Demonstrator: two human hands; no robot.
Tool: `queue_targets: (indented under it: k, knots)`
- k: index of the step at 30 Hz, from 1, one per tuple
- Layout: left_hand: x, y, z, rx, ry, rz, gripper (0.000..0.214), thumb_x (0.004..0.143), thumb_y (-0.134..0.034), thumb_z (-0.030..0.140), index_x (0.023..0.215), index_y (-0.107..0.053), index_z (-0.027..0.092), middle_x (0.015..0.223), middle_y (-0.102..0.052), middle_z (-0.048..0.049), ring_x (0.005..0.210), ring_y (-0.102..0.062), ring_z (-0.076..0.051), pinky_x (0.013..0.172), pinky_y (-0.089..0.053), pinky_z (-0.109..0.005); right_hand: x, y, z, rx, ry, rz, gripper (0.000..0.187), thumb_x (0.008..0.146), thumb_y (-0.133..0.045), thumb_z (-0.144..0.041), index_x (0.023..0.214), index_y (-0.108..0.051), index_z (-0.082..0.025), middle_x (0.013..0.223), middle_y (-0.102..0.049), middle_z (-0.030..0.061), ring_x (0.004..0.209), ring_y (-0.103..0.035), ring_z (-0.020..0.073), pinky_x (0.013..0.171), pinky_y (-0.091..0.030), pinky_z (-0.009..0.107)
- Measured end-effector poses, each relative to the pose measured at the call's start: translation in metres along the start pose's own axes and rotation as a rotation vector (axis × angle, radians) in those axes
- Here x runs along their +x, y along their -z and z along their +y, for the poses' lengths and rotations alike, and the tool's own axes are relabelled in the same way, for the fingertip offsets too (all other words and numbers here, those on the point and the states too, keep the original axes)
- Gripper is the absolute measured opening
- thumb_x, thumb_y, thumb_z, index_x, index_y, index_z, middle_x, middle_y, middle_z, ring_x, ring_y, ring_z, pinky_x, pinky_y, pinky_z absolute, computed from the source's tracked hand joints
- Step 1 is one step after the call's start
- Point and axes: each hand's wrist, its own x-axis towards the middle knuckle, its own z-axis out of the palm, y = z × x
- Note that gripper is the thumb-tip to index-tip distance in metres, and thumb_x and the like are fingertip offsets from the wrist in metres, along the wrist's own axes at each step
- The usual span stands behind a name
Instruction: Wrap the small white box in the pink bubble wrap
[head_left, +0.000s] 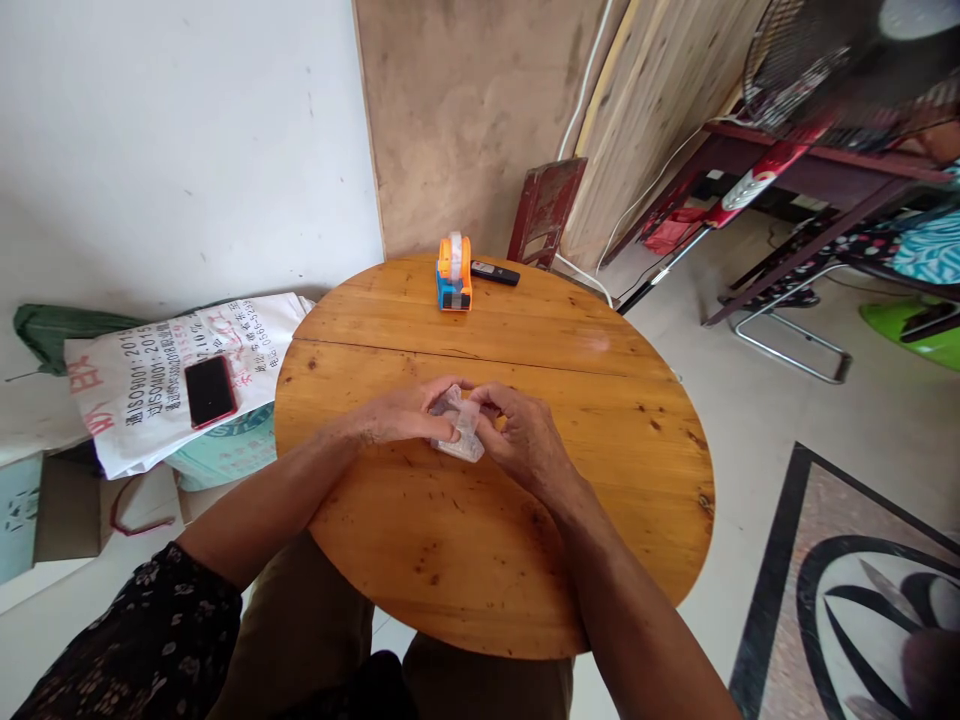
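Both my hands meet over the middle of a round wooden table (615,520). My left hand (401,412) and my right hand (525,435) are closed with pinching fingers on a small clear plastic packet (463,428) that rests on the tabletop between them. What is inside the packet cannot be made out. At the far edge of the table stands an orange and blue tape dispenser (454,273) with a roll of clear tape, and a small black remote-like device (495,273) lies right beside it.
A white printed sack (150,370) lies left of the table with a red-cased phone (210,391) on it. A dark red chair (546,210) stands behind the table. A fan (825,70), a dark bench and metal chair frame (795,340) are at the right.
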Motion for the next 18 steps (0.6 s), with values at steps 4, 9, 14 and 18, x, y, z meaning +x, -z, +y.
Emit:
queue_targets:
  k: [4,9,14,18]
  knots:
    - [-0.005,0.001,-0.001,0.137,0.045,-0.008,0.095,0.071,-0.07,0.02,0.154,-0.024,0.022,0.125,-0.06,-0.0075,0.1,-0.062,-0.019,0.084,-0.048,-0.029,0.0,0.002,0.002,0.061,-0.03,-0.003,0.009,0.083,-0.053,-0.025,0.082,-0.061,-0.022,0.07,-0.065,0.0016,0.063,-0.056,0.0159,0.061,-0.039,0.025]
    - [-0.006,0.001,-0.003,0.203,0.066,-0.007,0.097,0.076,-0.068,0.023,0.157,-0.016,0.025,0.128,-0.06,-0.0083,0.103,-0.063,-0.021,0.09,-0.049,-0.035,0.001,0.003,0.003,0.058,-0.035,-0.002,0.009,0.083,-0.053,-0.025,0.08,-0.061,-0.022,0.068,-0.064,0.0013,0.064,-0.056,0.0159,0.061,-0.039,0.025]
    - [-0.005,0.005,-0.005,0.124,0.0,-0.059,0.106,0.07,-0.078,0.027,0.156,-0.017,0.024,0.138,-0.055,-0.0124,0.117,-0.061,-0.026,0.097,-0.05,-0.041,0.002,0.004,0.004,0.031,-0.038,-0.007,0.007,0.082,-0.053,-0.024,0.08,-0.06,-0.022,0.068,-0.063,0.0008,0.063,-0.055,0.0159,0.06,-0.038,0.025]
    - [-0.006,0.01,-0.011,0.246,-0.005,-0.056,0.111,0.072,-0.078,0.026,0.159,-0.009,0.026,0.131,-0.061,-0.011,0.112,-0.064,-0.026,0.096,-0.051,-0.044,0.002,0.005,0.003,0.03,-0.039,-0.018,0.007,0.082,-0.053,-0.023,0.08,-0.06,-0.022,0.068,-0.063,0.0007,0.063,-0.055,0.0158,0.06,-0.038,0.025]
